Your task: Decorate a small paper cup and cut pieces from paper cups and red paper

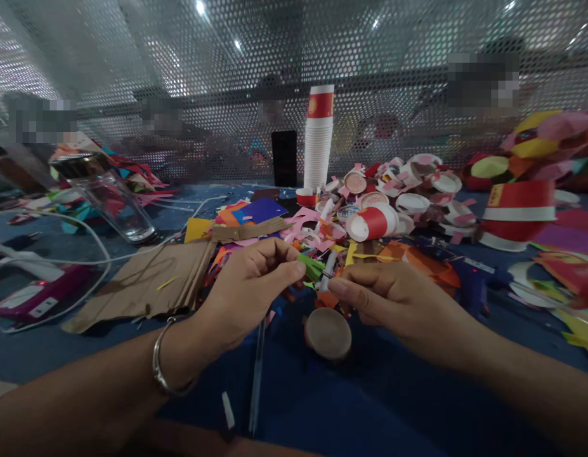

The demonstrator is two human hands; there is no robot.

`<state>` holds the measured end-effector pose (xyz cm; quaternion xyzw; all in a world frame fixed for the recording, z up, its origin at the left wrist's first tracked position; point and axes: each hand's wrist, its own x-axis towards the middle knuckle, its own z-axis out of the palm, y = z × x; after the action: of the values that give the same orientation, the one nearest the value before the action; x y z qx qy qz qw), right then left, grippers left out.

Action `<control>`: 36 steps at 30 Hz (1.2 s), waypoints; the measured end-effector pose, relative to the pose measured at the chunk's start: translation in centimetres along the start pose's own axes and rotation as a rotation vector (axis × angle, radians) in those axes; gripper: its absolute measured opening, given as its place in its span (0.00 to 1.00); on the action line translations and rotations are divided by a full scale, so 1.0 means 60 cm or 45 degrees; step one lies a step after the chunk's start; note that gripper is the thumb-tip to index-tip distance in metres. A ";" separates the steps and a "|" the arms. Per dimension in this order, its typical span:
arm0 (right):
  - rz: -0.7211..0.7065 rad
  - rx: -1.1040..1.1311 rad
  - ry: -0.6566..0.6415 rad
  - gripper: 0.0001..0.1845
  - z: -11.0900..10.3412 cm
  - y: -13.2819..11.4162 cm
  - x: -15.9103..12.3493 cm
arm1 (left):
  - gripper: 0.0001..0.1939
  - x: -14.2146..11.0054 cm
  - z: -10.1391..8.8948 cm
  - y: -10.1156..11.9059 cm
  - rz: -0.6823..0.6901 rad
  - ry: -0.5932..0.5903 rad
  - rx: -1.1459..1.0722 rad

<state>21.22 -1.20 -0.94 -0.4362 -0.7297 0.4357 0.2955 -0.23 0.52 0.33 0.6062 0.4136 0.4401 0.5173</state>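
Note:
My left hand [260,292] pinches a small piece of green paper [313,268] between thumb and fingers; a metal bracelet is on that wrist. Close by on the right, my right hand [393,295] is closed in a pinch at a thin dark bit near the paper's other end; what it is I cannot make out. Below the hands sits a round cardboard piece [328,334], like the base of a cut paper cup. A slim clear pen-like stick [257,374] lies on the blue table to its left, near a small white scrap [228,410].
Folded brown cardboard [146,279] lies left, by a glass bottle [115,203], a white cable and a purple device [44,295]. Behind the hands are a tall paper-cup stack [318,146], a black phone [285,158] and heaped cut cups [412,203]. A blue glue gun [477,273] lies right.

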 end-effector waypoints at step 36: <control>-0.011 0.026 -0.003 0.30 0.002 -0.002 0.000 | 0.05 -0.006 0.004 -0.002 -0.005 0.015 0.004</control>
<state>21.05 -1.29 -0.88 -0.4296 -0.7273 0.4424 0.3011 -0.13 0.12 0.14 0.6036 0.4186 0.4421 0.5148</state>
